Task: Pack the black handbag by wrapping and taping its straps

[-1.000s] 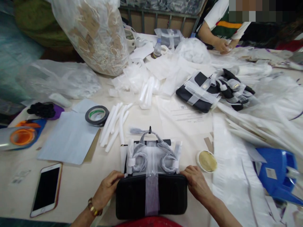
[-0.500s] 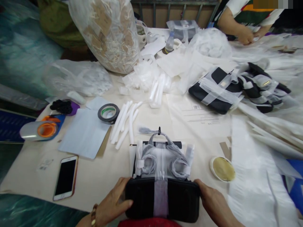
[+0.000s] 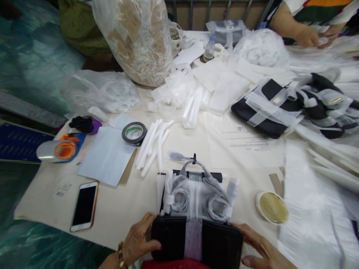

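A black backpack [image 3: 213,239] stands at the table's near edge, against my red clothing. Clear plastic strip runs down its middle, and its straps [image 3: 181,200] are rolled up in translucent wrapping. My left hand [image 3: 140,237] grips the left end, thumb on the near face and fingers behind the edge. At the right end, my right hand [image 3: 259,244] holds the top corner with its fingers, the thumb standing off the side. The wrapped top handle [image 3: 196,164] points away from me, with a small tag in clear wrapping [image 3: 176,155] beside it.
A phone [image 3: 84,205], black tape roll [image 3: 134,133], white foam tubes [image 3: 151,149] and clear tape dispenser [image 3: 57,150] lie to the left. On the right are a round tub [image 3: 272,207] and another wrapped black bag [image 3: 266,108]. A co-worker's hands [image 3: 316,37] show far right.
The view has shifted slightly, so the table's things appear further right. My right thumb now shows apart from the backpack's side. Both hands stay at the backpack's ends.
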Tool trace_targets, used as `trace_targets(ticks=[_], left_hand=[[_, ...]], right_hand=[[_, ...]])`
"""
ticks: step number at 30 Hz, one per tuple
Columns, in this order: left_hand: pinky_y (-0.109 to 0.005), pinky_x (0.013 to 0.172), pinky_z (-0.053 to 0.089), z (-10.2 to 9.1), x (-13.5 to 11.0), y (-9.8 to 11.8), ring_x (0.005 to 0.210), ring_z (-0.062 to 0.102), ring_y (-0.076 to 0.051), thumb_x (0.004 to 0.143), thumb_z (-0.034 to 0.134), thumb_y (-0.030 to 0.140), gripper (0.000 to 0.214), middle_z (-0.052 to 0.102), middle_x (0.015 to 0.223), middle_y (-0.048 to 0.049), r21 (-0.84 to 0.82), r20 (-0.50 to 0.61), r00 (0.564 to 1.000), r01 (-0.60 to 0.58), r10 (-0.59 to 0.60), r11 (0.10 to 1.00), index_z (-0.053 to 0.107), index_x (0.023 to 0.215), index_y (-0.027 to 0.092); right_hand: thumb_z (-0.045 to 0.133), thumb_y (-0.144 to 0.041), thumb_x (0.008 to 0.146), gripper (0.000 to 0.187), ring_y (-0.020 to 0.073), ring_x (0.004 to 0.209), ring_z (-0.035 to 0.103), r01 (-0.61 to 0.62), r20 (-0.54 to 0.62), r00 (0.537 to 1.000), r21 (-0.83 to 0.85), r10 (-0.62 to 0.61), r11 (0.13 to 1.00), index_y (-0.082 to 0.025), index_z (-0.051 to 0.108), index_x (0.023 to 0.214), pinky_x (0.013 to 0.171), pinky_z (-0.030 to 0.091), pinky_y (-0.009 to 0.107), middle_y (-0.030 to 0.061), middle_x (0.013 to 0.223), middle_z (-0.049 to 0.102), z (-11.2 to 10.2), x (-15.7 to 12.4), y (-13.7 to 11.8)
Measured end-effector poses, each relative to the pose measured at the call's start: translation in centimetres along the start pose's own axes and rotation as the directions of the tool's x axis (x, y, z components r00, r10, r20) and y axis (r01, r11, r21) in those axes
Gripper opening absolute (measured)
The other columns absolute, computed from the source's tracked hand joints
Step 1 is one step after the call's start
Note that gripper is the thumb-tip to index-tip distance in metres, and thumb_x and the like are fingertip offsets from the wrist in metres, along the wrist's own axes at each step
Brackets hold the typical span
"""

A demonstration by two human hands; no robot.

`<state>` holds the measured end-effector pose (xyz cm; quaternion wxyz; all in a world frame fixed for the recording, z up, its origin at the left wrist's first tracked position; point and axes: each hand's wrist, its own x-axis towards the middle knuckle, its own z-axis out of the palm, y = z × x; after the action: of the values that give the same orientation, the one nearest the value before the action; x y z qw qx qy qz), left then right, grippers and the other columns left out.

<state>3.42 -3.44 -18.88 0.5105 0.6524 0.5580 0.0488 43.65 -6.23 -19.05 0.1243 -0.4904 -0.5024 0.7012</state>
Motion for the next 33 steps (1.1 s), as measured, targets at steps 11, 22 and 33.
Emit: trace_targets(ticks=[11,22,33], left_hand=[[-0.021,0.076,0.047,1.9,-0.2,-0.7,0.086,0.059,-0.019,0.068,0.058,0.045,0.042,0.067,0.09,0.0028,-0.248,0.024,0.978,0.208,-0.208,0.946,0.061,0.102,0.021],[-0.036,0.087,0.045,1.9,-0.1,-1.9,0.101,0.055,-0.028,0.056,0.067,0.053,0.068,0.064,0.098,-0.009,-0.473,-0.094,0.961,0.185,-0.259,0.861,0.046,0.109,0.016],[-0.03,0.081,0.046,0.2,0.6,1.1,0.093,0.057,-0.022,0.056,0.07,0.05,0.063,0.062,0.101,-0.009,-0.556,0.019,0.964,0.23,-0.264,0.799,0.054,0.103,0.012]], right_hand=[[0.051,-0.056,0.073,0.037,0.0132,0.061,0.047,-0.147,-0.311,0.946,-0.174,0.087,0.974,-0.02,0.053,0.063,0.058,0.039,0.022,-0.0031,0.061,0.05,2.1,0.4,1.3],[0.07,-0.048,0.055,0.056,0.0146,0.063,0.051,-0.121,-0.301,0.933,0.251,0.197,0.96,-0.019,0.058,0.101,0.058,0.041,0.026,0.0003,0.077,0.06,2.3,0.8,2.7],[0.072,-0.032,0.055,0.052,0.0141,0.07,0.056,-0.103,-0.005,0.992,0.517,0.124,0.85,-0.016,0.061,0.104,0.063,0.04,0.025,0.0,0.081,0.065,1.4,1.6,0.4]])
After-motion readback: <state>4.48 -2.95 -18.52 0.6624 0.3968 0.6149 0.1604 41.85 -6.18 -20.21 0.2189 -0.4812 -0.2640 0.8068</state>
